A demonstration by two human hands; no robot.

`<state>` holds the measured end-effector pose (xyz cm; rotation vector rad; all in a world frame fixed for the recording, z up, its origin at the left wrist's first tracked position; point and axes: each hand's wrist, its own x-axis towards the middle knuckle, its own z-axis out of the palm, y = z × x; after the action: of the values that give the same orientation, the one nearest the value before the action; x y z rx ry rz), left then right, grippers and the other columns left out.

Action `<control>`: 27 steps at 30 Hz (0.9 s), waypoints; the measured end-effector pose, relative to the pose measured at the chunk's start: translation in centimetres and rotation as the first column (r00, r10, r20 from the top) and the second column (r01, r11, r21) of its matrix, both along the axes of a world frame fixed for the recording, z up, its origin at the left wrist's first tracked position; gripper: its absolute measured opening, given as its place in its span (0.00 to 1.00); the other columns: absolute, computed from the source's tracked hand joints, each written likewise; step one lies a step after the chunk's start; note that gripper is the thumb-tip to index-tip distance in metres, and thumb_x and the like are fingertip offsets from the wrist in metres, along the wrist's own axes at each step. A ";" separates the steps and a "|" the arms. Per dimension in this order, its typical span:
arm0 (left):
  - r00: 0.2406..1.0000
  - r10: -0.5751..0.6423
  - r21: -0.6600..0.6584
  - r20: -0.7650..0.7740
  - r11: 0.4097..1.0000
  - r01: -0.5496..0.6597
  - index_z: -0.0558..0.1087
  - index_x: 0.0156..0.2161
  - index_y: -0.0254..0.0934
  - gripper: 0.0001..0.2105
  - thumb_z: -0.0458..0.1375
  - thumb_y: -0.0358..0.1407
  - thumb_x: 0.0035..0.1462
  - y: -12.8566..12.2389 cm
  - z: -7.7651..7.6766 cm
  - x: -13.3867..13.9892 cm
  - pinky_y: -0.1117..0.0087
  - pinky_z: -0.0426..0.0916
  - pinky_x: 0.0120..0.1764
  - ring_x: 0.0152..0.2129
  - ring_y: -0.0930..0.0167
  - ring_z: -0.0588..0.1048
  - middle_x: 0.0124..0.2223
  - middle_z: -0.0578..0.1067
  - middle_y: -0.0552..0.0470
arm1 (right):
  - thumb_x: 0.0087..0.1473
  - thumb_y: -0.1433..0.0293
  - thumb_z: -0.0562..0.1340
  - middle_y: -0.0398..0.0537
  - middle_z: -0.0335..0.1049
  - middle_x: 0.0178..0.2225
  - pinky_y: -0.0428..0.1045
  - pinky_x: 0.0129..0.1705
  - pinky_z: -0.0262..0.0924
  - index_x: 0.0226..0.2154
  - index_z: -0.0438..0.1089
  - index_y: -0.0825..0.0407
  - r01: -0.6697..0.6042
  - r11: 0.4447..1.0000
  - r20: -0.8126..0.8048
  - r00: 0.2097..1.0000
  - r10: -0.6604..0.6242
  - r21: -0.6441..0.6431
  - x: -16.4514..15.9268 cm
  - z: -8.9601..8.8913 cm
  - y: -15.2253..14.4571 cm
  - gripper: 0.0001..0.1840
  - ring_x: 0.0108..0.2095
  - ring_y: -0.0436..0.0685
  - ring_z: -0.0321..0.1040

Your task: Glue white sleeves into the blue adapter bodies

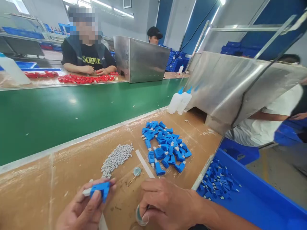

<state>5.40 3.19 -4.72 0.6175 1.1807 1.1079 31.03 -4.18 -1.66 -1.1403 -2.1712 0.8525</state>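
Clock directions read from the right hand, 12 pointing away from the wearer. Left hand (pixel 83 210), at 9 o'clock: thumb and fingers pinching a blue wedge-shaped plastic piece with a pale tip (pixel 102 188), raised above the brown tabletop (pixel 76 166); pale tip directed toward 9. Right hand (pixel 165 199): fingers curled close together, fingertips at a small round clear dish with greenish contents (pixel 139 218); cannot tell whether they pinch the dish or something within it, as the hand covers part of it. Toward 10–11 o'clock, a small round pale-green disc (pixel 137 171) lies near the hand, a thin straw-coloured stick (pixel 131 181) at its edge. Farther out on about the same bearing: spread heap of small grey rounded pellets (pixel 117 158). At 11, a flat white strip (pixel 145 164) lies between pellets and a loose heap of blue plastic pieces (pixel 159 153), the latter at 12. Beyond that heap, still near 12, two white translucent bottles with blue nozzle caps (pixel 176 103) stand side by side, just beside a large silver sheet-metal housing (pixel 220 86) at 1. Toward 3: a blue plastic bin (pixel 261 199) holding more blue pieces. Across a green conveyor belt (pixel 72 111), near 11, a co-worker (pixel 90 57) sits with both hands at a scatter of red pieces (pixel 83 79).
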 end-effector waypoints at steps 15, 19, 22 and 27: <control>0.802 -0.337 0.031 0.493 0.928 0.371 0.85 0.46 0.32 0.24 0.80 0.50 0.54 -2.3 -1.1 3.8 0.75 0.74 0.33 0.30 0.70 0.84 0.33 0.81 0.48 | 0.75 0.55 0.65 0.44 0.80 0.36 0.46 0.39 0.75 0.40 0.79 0.44 0.186 0.916 -0.462 0.817 -0.344 -0.355 -0.8 1.3 4.0 0.14 0.37 0.56 0.79; 0.777 -0.353 0.040 0.521 0.920 0.391 0.84 0.46 0.32 0.23 0.78 0.50 0.57 -2.3 -1.7 3.9 0.74 0.74 0.32 0.28 0.71 0.83 0.33 0.80 0.49 | 0.77 0.58 0.63 0.42 0.81 0.37 0.45 0.40 0.75 0.41 0.78 0.42 0.286 0.945 -0.354 0.877 -0.326 -0.160 -1.8 1.2 4.6 0.12 0.37 0.54 0.80; 0.761 -0.374 0.059 0.531 0.912 0.406 0.84 0.45 0.32 0.22 0.77 0.50 0.58 -2.3 -1.9 4.0 0.74 0.73 0.32 0.27 0.70 0.83 0.32 0.80 0.48 | 0.77 0.58 0.62 0.42 0.81 0.36 0.44 0.38 0.75 0.40 0.78 0.43 0.296 0.952 -0.338 0.890 -0.304 -0.079 -2.2 0.9 4.7 0.13 0.35 0.54 0.81; 0.748 -0.378 0.066 0.545 0.909 0.411 0.83 0.44 0.32 0.20 0.76 0.49 0.60 -2.4 -1.8 4.0 0.74 0.73 0.32 0.26 0.71 0.82 0.32 0.79 0.49 | 0.78 0.61 0.62 0.40 0.82 0.38 0.44 0.42 0.75 0.42 0.77 0.41 0.299 0.953 -0.288 0.909 -0.301 -0.053 -2.1 0.5 4.7 0.09 0.38 0.53 0.82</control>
<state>9.41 0.77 -6.47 0.4310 0.5393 0.7983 28.91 0.49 -1.16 -1.2257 -1.6990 0.8319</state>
